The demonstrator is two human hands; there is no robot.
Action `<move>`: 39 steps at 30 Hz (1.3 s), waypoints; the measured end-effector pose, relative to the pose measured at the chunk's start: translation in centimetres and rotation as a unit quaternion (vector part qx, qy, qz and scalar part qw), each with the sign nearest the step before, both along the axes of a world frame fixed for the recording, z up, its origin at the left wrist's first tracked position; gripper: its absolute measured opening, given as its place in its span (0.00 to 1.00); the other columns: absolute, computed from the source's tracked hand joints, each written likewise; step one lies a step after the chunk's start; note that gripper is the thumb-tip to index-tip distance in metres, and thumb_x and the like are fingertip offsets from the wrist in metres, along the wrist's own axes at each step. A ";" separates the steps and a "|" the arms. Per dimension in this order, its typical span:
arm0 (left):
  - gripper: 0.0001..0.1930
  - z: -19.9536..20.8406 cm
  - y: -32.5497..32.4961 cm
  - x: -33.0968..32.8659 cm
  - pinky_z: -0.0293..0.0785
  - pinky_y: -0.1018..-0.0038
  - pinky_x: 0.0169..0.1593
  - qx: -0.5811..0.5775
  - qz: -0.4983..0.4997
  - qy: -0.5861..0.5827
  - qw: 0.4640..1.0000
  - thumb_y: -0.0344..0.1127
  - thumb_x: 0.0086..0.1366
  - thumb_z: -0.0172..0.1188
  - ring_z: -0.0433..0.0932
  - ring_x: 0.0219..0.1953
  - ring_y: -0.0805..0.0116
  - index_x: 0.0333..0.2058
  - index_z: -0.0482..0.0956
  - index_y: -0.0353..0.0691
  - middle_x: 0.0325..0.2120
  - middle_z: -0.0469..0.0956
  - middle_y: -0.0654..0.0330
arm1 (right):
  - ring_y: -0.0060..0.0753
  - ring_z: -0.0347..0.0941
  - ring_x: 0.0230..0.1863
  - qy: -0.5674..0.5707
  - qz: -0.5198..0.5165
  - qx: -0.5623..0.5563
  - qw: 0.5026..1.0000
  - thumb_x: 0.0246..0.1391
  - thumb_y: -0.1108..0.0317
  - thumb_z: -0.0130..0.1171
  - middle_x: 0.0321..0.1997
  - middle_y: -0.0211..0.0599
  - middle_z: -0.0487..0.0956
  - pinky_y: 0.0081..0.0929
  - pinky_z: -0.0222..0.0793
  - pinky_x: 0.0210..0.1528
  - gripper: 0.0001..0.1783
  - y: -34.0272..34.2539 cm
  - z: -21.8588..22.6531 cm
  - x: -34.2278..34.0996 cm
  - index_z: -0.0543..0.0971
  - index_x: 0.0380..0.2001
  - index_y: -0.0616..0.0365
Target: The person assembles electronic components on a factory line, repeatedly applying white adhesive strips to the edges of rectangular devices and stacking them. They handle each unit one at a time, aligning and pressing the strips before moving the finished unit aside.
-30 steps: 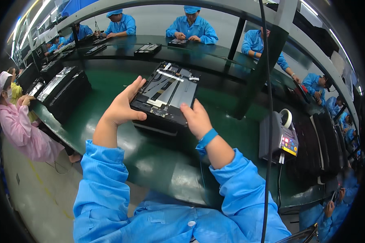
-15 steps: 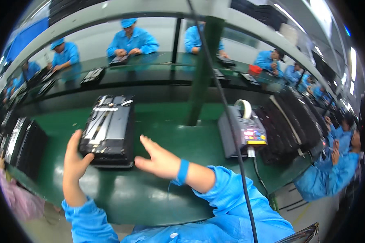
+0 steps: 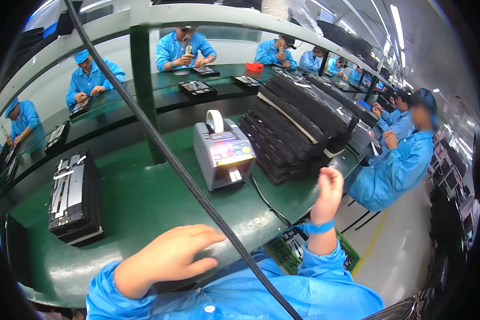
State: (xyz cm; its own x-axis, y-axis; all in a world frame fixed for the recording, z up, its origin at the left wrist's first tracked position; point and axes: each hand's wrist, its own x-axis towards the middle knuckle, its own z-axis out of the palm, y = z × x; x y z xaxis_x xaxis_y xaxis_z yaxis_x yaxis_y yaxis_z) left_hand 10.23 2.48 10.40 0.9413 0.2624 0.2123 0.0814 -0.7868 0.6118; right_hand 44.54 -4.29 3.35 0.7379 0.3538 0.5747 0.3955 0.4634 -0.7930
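My left hand [image 3: 170,257] is over the near edge of the green workbench [image 3: 144,200], fingers stretched out and nothing in it. Raised beyond the bench's right edge is my right hand [image 3: 328,196], a blue band on its wrist, fingers loosely bent and holding nothing I can see. It is nearest a tall pile of black trays [image 3: 290,128]. A stack of black trays [image 3: 69,194] with silver and black electronic parts on top stands on the left of the bench, apart from both hands. Between lies a grey tape dispenser [image 3: 224,154] with a white tape roll and lit buttons.
A green crate [image 3: 351,257] holding parts sits low below the bench's right edge. A black braided cable [image 3: 181,176] hangs across the view. A co-worker in blue [image 3: 397,165] sits at right; others work across the bench. A dark green post [image 3: 144,96] rises behind the dispenser.
My view has swung to the right. Both hands have come away from the tray stack; my right hand is now raised past the bench's right edge, my left over its near edge.
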 end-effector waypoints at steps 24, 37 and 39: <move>0.38 -5.1 8.0 30.3 0.48 0.65 0.67 -0.375 0.316 -0.193 0.850 0.44 0.59 0.56 0.48 0.67 0.48 0.61 0.55 0.26 0.63 0.50 0.37 | 0.30 0.65 0.37 0.260 -0.010 -0.087 0.962 0.57 0.36 0.45 0.37 0.37 0.71 0.29 0.59 0.42 0.40 7.6 -2.4 18.2 0.67 0.56 0.62; 0.41 -3.6 9.9 33.6 0.33 0.50 0.68 -0.302 0.406 -0.206 0.837 0.61 0.65 0.44 0.37 0.69 0.42 0.63 0.50 0.30 0.65 0.43 0.37 | 0.38 0.68 0.47 0.323 0.049 -0.086 0.941 0.48 0.21 0.36 0.49 0.38 0.75 0.36 0.61 0.46 0.50 9.7 -2.5 20.7 0.71 0.52 0.59; 0.43 -3.5 10.8 33.8 0.34 0.50 0.68 -0.298 0.417 -0.191 0.837 0.62 0.64 0.44 0.37 0.69 0.42 0.63 0.50 0.30 0.65 0.43 0.36 | 0.48 0.55 0.64 0.286 0.191 -0.099 0.934 0.42 0.17 0.32 0.67 0.41 0.61 0.53 0.47 0.62 0.59 9.4 -0.2 19.6 0.62 0.60 0.58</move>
